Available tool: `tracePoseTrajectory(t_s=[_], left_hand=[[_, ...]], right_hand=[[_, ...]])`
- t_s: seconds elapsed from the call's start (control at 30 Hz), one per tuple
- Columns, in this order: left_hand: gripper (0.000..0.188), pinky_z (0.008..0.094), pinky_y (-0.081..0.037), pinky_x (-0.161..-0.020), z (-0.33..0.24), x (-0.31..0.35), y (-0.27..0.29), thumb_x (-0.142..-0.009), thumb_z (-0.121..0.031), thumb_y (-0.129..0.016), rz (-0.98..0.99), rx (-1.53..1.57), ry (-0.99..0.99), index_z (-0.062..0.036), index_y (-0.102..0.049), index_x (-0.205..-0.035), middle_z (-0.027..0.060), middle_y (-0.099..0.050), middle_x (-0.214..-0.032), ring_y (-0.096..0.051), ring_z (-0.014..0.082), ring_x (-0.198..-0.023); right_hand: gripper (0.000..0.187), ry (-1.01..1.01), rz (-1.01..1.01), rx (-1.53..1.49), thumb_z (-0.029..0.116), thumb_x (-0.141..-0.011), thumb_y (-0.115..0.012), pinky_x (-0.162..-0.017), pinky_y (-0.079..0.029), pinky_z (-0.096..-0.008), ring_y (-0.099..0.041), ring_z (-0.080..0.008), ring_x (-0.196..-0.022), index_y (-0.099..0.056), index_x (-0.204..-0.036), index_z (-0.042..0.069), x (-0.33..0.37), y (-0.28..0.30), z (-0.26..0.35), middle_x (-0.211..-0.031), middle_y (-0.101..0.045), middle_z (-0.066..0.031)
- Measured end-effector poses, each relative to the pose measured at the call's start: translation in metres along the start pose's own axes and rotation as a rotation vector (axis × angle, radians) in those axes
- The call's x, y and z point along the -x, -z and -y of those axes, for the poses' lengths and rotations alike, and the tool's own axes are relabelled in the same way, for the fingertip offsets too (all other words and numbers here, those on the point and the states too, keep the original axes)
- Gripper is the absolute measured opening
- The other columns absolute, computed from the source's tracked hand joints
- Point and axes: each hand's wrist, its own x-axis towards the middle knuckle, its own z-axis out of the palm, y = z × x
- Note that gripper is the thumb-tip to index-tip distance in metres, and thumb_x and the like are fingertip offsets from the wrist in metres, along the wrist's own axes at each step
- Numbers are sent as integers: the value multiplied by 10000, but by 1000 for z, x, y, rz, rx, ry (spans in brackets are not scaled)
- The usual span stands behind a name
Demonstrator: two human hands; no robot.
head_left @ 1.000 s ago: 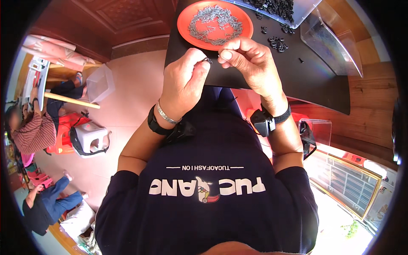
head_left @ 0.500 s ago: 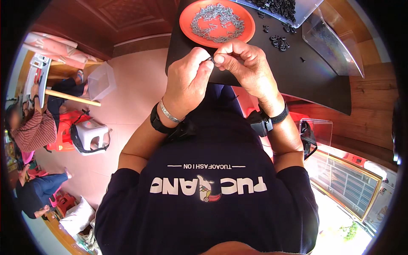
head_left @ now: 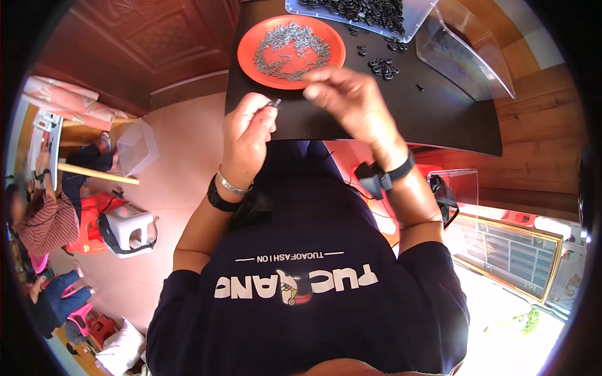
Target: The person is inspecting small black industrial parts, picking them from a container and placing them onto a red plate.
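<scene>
My left hand is closed in a pinch over the dark table. Between its thumb and forefinger sits a small black part with a pale grey bit on it, too small to make out fully. My right hand hovers at the near right rim of an orange plate. Its thumb and forefinger are apart, with nothing visible between them, and motion blurs it slightly. On the plate lie many small grey screw-like pieces, spread in a ring.
Beyond the plate stands a clear bin of small black parts. A cluster of black parts and one black screw-like piece lie to the right. A clear tray leans nearby. Two people sit at far left.
My hands have parted. The left has kept the black part and drawn left, while the right has let go and opened beside the plate. The whole view has shifted a little.
</scene>
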Motion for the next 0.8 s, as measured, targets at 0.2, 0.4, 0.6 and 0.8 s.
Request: tracePoseTrajectory(t_s=[0.2, 0.4, 0.6, 0.8], left_hand=[[125, 197, -345, -515, -9, -1, 12, -900, -120, -508, -3, 32, 38, -19, -547, -838, -6, -507, -654, -418, 44, -562], [134, 197, -345, -512, -13, 0, 10, -895, -133, -520, 12, -5, 38, -20, -547, -828, -5, -515, -657, -421, 42, -564], [138, 197, -344, -512, -12, -3, 10, -893, -140, -524, 22, -9, 60, -21, -552, -828, -3, -515, -654, -422, 41, -566], [133, 197, -344, -513, -15, -4, 4, -889, -138, -531, 38, -20, 73, -25, -551, -821, -4, -512, -653, -422, 41, -568]], right_hand=[[224, -64, -223, 728, 193, -845, -623, -689, -481, -254, -611, -113, -732, -680, -972, 17, -43, 130, -52, -801, -680, -56], [268, -153, -51, 959, 176, -786, -624, -692, -497, -303, -639, -170, -745, -672, -1018, 50, -66, 184, -83, -832, -680, -99], [258, -228, 56, 996, 180, -759, -618, -809, -488, -359, -628, -281, -924, -672, -994, 91, -68, 173, -76, -951, -675, -116], [220, -165, 9, 998, 191, -766, -636, -793, -491, -364, -624, -289, -892, -651, -953, 77, -69, 168, -81, -925, -671, -113]])
